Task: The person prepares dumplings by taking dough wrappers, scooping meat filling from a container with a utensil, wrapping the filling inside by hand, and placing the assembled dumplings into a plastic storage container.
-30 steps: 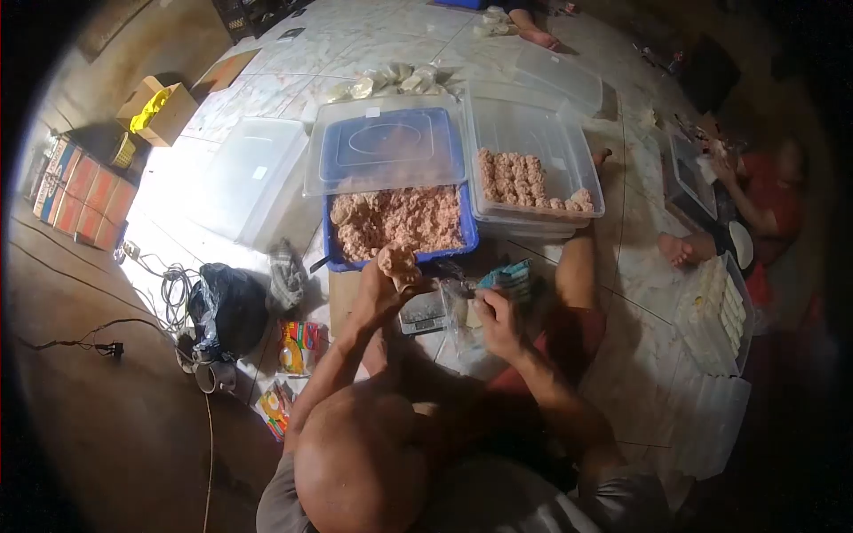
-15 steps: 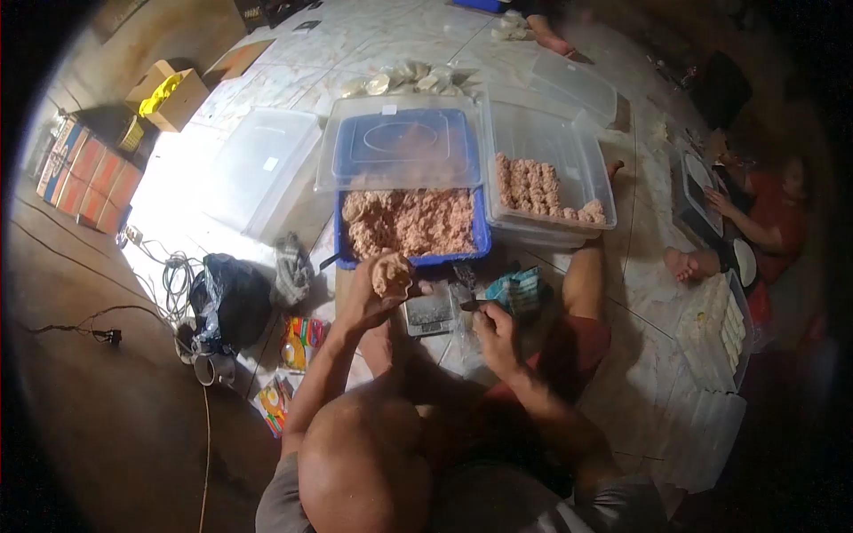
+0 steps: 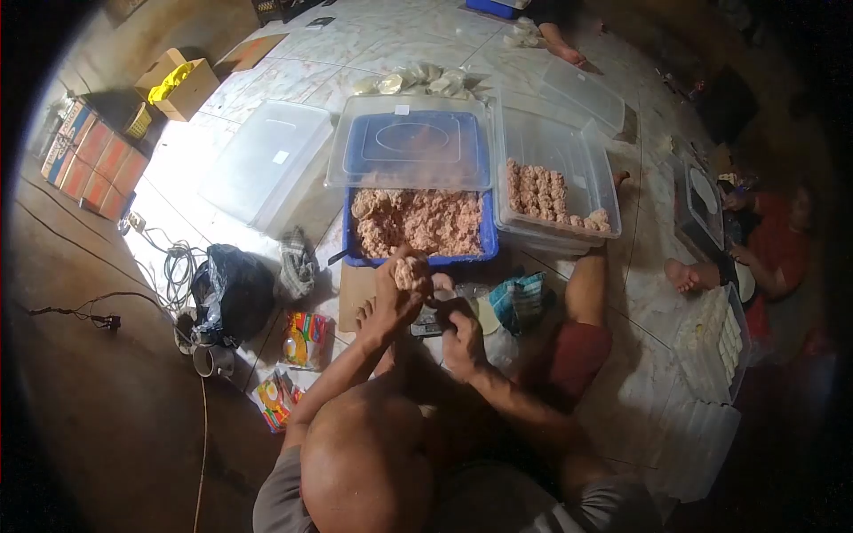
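Observation:
My left hand (image 3: 395, 298) is closed around a lump of pinkish minced mixture (image 3: 410, 274), just below the front edge of a blue tub (image 3: 420, 260). More of the mixture (image 3: 426, 222) fills the tub, whose far part lies under a clear lid (image 3: 409, 142). Close to the lump on the right, my right hand (image 3: 460, 338) has its fingers closed on a dark, thin utensil too small to make out. A scale (image 3: 426, 329) is partly hidden under my hands. Rows of shaped lumps (image 3: 536, 191) sit in a clear bin (image 3: 546, 133).
A checked cloth (image 3: 517, 304) lies right of my hands. On the left are a black bag (image 3: 233, 289), a grey rag (image 3: 297, 266), a metal mug (image 3: 213, 361) and colourful packets (image 3: 306, 339). A co-worker (image 3: 773, 240) sits at the right beside a filled container (image 3: 718, 342).
My right hand has moved left with the utensil, up close to the lump in my left hand. The view has shifted slightly, so the tub and bins appear farther right.

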Action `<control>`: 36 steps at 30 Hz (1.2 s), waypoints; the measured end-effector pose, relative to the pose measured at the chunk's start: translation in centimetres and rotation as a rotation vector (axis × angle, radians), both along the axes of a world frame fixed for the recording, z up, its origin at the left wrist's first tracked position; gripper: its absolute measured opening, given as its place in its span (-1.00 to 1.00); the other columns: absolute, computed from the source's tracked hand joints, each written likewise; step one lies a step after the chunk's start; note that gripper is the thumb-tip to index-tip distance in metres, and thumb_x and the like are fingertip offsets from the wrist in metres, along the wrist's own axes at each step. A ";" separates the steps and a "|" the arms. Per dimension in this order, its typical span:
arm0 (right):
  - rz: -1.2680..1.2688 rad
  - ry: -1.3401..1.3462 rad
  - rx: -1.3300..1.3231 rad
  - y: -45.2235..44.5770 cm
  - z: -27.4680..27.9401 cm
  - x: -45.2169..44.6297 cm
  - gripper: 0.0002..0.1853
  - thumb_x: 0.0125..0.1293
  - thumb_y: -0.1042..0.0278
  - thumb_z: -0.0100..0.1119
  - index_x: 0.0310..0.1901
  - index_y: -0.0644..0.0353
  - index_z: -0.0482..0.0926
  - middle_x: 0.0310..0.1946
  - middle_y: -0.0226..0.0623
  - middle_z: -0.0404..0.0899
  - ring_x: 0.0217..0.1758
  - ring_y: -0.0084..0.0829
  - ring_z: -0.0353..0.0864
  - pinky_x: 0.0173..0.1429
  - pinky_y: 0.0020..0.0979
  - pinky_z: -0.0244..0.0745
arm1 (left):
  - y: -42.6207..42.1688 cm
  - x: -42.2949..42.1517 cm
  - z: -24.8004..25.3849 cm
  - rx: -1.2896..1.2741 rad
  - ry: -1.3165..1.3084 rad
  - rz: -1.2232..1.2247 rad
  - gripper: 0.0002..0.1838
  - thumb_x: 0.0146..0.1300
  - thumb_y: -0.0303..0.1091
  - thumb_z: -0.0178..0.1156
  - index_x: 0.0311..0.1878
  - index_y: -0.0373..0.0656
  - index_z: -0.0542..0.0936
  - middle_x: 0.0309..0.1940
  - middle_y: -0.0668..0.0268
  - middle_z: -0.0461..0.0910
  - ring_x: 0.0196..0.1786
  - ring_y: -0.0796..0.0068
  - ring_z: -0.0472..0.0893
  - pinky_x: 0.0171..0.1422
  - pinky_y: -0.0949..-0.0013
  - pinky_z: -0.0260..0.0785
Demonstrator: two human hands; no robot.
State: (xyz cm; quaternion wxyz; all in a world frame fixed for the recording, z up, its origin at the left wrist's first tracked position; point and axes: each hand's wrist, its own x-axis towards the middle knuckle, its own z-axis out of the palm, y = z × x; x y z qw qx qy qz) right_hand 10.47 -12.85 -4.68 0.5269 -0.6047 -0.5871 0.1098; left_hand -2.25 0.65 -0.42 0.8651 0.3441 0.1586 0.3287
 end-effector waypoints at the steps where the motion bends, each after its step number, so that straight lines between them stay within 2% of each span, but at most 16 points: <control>1: 0.024 0.099 -0.121 0.2 0.4 0.9 -0.88 0.33 0.59 0.06 -0.16 0.33 0.58 -0.30 -0.13 0.50 -0.25 -0.27 0.50 -0.13 -0.33 0.42 | -0.3 0.6 0.3 0.269 0.276 0.231 -0.46 0.01 -0.50 0.60 0.03 -0.23 0.52 -0.18 0.39 0.63 -0.15 0.62 0.58 -0.03 0.49 0.49; 2: 0.048 0.198 -0.244 -0.1 1.0 2.1 -0.89 0.36 0.58 0.06 -0.16 0.33 0.57 -0.30 -0.16 0.51 -0.25 -0.30 0.50 -0.12 -0.36 0.42 | -0.5 0.5 0.6 0.536 0.553 0.462 -0.55 0.09 -0.53 0.54 0.01 -0.23 0.53 -0.15 0.36 0.67 -0.09 0.62 0.64 0.02 0.52 0.52; 4: 0.101 0.414 -0.300 -1.4 4.1 3.3 -0.89 0.47 0.51 0.09 -0.14 0.33 0.60 -0.32 -0.36 0.50 -0.24 -0.53 0.44 -0.14 -0.44 0.39 | 0.3 -2.2 3.8 0.670 0.646 0.173 -0.43 0.00 -0.53 0.59 0.01 -0.19 0.45 -0.26 0.45 0.56 -0.13 0.67 0.61 -0.01 0.52 0.52; 6: 0.185 0.576 -0.306 -2.9 2.8 4.1 -0.87 0.47 0.49 0.10 -0.12 0.34 0.61 -0.31 -0.39 0.49 -0.25 -0.57 0.43 -0.14 -0.49 0.39 | -0.1 -3.2 4.2 0.438 0.417 0.224 -0.43 -0.04 -0.48 0.64 -0.03 -0.17 0.47 -0.24 0.44 0.58 -0.13 0.68 0.60 -0.04 0.51 0.50; 9: 0.241 0.537 -0.326 -3.5 2.5 2.7 -0.88 0.47 0.49 0.11 -0.14 0.37 0.59 -0.30 -0.40 0.49 -0.25 -0.59 0.42 -0.20 -0.50 0.36 | -0.7 -1.7 4.9 0.639 0.463 0.293 -0.50 -0.08 -0.44 0.67 -0.17 -0.14 0.51 -0.26 0.48 0.58 -0.24 0.70 0.56 -0.14 0.54 0.43; 13: -0.017 -0.043 -0.180 -0.8 1.1 0.9 -0.86 0.27 0.64 0.08 -0.16 0.41 0.56 -0.23 0.02 0.53 -0.10 0.08 0.55 -0.06 -0.16 0.46 | -1.5 1.2 3.1 0.766 0.618 0.340 -0.59 0.00 -0.48 0.61 -0.20 -0.19 0.52 -0.38 0.48 0.51 -0.31 0.68 0.49 -0.18 0.51 0.39; 15: -0.005 -0.049 -0.170 -0.5 2.5 2.6 -0.86 0.28 0.62 0.08 -0.15 0.39 0.57 -0.24 0.00 0.53 -0.14 0.04 0.55 -0.09 -0.17 0.45 | -1.0 1.0 2.6 0.811 0.668 0.482 -0.60 0.04 -0.52 0.59 -0.17 -0.23 0.52 -0.35 0.46 0.52 -0.31 0.66 0.51 -0.17 0.53 0.40; 17: 0.019 0.076 -0.247 -1.4 4.8 4.1 -0.87 0.36 0.58 0.08 -0.13 0.37 0.60 -0.27 -0.06 0.53 -0.22 -0.11 0.56 -0.14 -0.20 0.44 | -0.5 -0.5 2.7 0.349 0.415 0.314 -0.46 -0.10 -0.40 0.69 -0.13 -0.19 0.51 -0.35 0.49 0.52 -0.28 0.71 0.47 -0.20 0.52 0.40; 22: 0.110 0.256 -0.172 -2.7 4.7 1.5 -0.88 0.37 0.59 0.10 -0.16 0.38 0.63 -0.29 -0.12 0.57 -0.28 -0.21 0.58 -0.16 -0.24 0.45 | -1.2 -0.7 6.5 0.793 0.578 0.345 -0.42 -0.23 -0.35 0.74 -0.20 -0.16 0.53 -0.36 0.50 0.51 -0.28 0.71 0.43 -0.25 0.54 0.30; 23: 0.070 0.011 -0.092 -1.6 3.5 1.1 -0.92 0.26 0.65 0.10 -0.25 0.39 0.59 -0.28 -0.01 0.57 -0.25 -0.01 0.57 -0.12 -0.15 0.47 | -2.4 -0.4 8.3 0.925 0.792 0.282 -0.44 -0.24 -0.36 0.74 -0.25 -0.17 0.52 -0.41 0.47 0.50 -0.30 0.67 0.44 -0.24 0.45 0.32; 24: 0.009 -0.065 -0.107 -1.1 3.4 0.3 -0.93 0.17 0.69 0.10 -0.32 0.38 0.54 -0.27 0.07 0.55 -0.19 0.11 0.53 -0.09 -0.09 0.46 | -2.3 0.8 4.7 1.013 0.606 0.523 -0.44 -0.20 -0.28 0.73 -0.25 -0.21 0.53 -0.45 0.37 0.52 -0.33 0.57 0.48 -0.23 0.37 0.35; 26: -0.031 -0.198 -0.107 -0.6 4.8 1.3 -0.90 0.22 0.66 0.11 -0.25 0.38 0.59 -0.26 0.04 0.56 -0.19 0.05 0.55 -0.07 -0.10 0.47 | -1.1 0.3 3.2 0.839 0.691 0.465 -0.43 -0.16 -0.18 0.71 -0.22 -0.26 0.56 -0.40 0.22 0.58 -0.32 0.42 0.56 -0.18 0.31 0.40; 30: -0.015 0.118 -0.257 -1.6 11.1 3.7 -0.73 0.33 0.57 0.11 0.05 0.28 0.60 -0.18 -0.05 0.57 -0.16 0.00 0.61 -0.07 -0.15 0.52 | -0.2 -1.9 4.0 0.896 0.532 0.522 -0.40 -0.13 -0.07 0.68 -0.19 -0.26 0.58 -0.44 0.17 0.58 -0.36 0.28 0.58 -0.18 0.25 0.42; 32: 0.194 -0.245 -0.083 -0.6 12.1 4.9 -0.74 0.32 0.58 0.13 0.03 0.24 0.60 -0.20 -0.09 0.57 -0.17 -0.03 0.64 -0.15 -0.18 0.54 | 0.5 -3.0 1.3 0.971 0.711 0.079 -0.37 0.03 -0.43 0.59 0.16 -0.33 0.50 -0.14 0.33 0.60 -0.02 0.56 0.56 0.05 0.38 0.49; 34: 0.252 -0.379 -0.239 -0.4 12.9 5.1 -0.77 0.32 0.59 0.13 -0.01 0.23 0.62 -0.20 -0.11 0.57 -0.16 -0.06 0.66 -0.19 -0.20 0.55 | -0.6 -2.4 2.2 1.124 0.848 0.144 -0.45 0.07 -0.50 0.54 0.13 -0.29 0.53 -0.17 0.33 0.61 -0.03 0.56 0.56 0.04 0.37 0.48; 36: 0.226 -0.287 -0.276 0.4 14.3 6.2 -0.81 0.32 0.58 0.13 -0.06 0.24 0.62 -0.20 -0.09 0.58 -0.16 -0.04 0.65 -0.15 -0.18 0.55 | 0.3 -2.0 2.1 0.867 0.914 0.057 -0.56 0.03 -0.31 0.58 -0.11 -0.29 0.59 -0.32 0.14 0.62 -0.31 0.30 0.58 -0.12 0.27 0.45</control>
